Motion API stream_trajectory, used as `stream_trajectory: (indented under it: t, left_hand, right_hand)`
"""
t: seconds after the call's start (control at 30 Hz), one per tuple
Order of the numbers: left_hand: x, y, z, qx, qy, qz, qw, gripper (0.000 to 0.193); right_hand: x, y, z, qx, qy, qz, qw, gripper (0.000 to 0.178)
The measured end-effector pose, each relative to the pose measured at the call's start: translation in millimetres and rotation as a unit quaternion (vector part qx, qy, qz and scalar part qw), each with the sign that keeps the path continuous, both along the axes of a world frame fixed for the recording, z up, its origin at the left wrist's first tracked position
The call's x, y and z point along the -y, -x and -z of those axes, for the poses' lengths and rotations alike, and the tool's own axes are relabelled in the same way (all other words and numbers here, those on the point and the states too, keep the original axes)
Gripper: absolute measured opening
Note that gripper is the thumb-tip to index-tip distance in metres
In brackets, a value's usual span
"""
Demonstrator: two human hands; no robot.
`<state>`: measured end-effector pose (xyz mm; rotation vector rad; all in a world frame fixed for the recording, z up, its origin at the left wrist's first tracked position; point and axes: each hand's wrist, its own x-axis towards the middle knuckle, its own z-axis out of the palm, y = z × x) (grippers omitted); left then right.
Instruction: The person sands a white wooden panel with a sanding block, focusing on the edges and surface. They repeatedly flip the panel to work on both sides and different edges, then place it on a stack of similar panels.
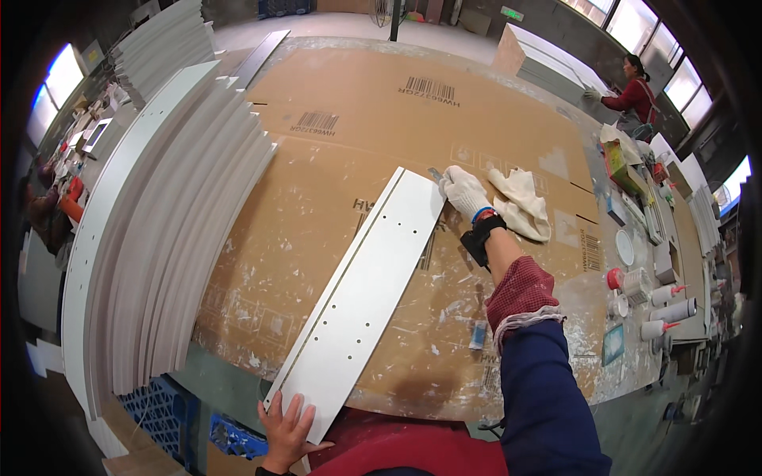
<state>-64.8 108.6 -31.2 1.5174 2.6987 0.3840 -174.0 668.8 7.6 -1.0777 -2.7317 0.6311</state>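
A long white board (365,278) with a dark groove along its left side and several small drilled holes lies slantwise before me. My left hand (287,435) is bare and rests at its near end, fingers spread over the surface. At the far right corner is my right hand (464,193), in a white knitted glove and closed. A small flat metal scraper (434,174) pokes out of its fingers toward the board's end; the handle is hidden in the grip. Right beside the glove lies a crumpled cream cloth (521,205).
Flattened cardboard (317,190), flecked with white, covers the table. On the left stands a tall stack of white boards (171,214). Glue bottles (667,293), tubs and tools crowd the right edge. A co-worker (631,95) stands at the far right by another board stack (548,67).
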Motion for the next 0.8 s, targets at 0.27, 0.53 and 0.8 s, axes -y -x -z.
stream_trajectory:
  t: [0.27, 0.53, 0.8]
  left_hand:
    - [13.6, 16.8, -32.8, 0.203, -0.136, 0.034, 0.969, 0.1]
    - [52.3, -34.1, 9.3, 0.694, -0.459, -0.231, 0.505, 0.11]
    - [31.5, -41.1, 11.5, 0.684, -0.519, -0.324, 0.396, 0.049]
  right_hand:
    - [-16.5, -6.8, -21.2, -0.147, 0.045, -0.004, 0.988, 0.022]
    - [19.9, 11.4, -40.4, -0.232, 0.281, -0.014, 0.931, 0.015]
    - [96.5, -2.0, -23.6, -0.104, 0.184, -0.111, 0.971, 0.017]
